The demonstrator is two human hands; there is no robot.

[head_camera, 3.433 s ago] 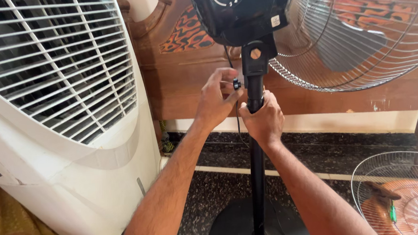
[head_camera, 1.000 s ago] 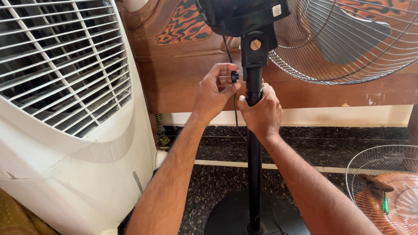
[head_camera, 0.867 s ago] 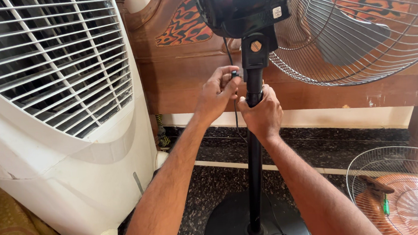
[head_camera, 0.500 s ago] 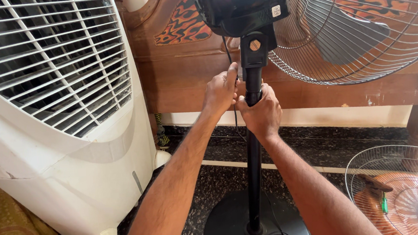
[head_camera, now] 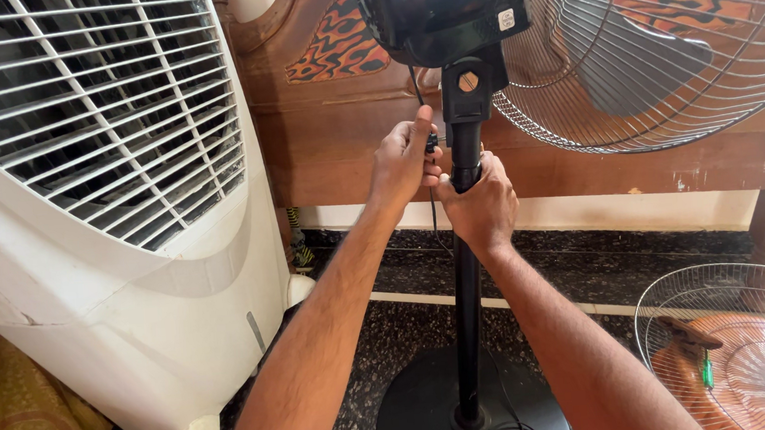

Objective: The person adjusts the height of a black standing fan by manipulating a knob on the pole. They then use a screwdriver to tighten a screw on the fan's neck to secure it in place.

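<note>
A black pedestal fan stands in front of me, its motor housing (head_camera: pixel 439 6) at the top and a round base (head_camera: pixel 416 412) on the floor. My right hand (head_camera: pixel 482 207) is wrapped around the black pole (head_camera: pixel 469 326) just under the neck joint. My left hand (head_camera: pixel 401 159) pinches the small black knob (head_camera: pixel 431 141) on the pole's left side, thumb up. The wire rear guard (head_camera: pixel 660 47) with a grey blade behind it spreads out to the right of the housing.
A large white air cooler (head_camera: pixel 101 219) fills the left side. A carved wooden bed board (head_camera: pixel 338 109) runs behind the fan. A loose wire fan guard (head_camera: pixel 739 351) lies on the dark speckled floor at lower right. Yellow cloth (head_camera: pixel 8 426) sits at bottom left.
My left hand's fingers have shifted around the knob, the thumb now raised above it. My right hand has kept its grip on the pole. The view has barely moved.
</note>
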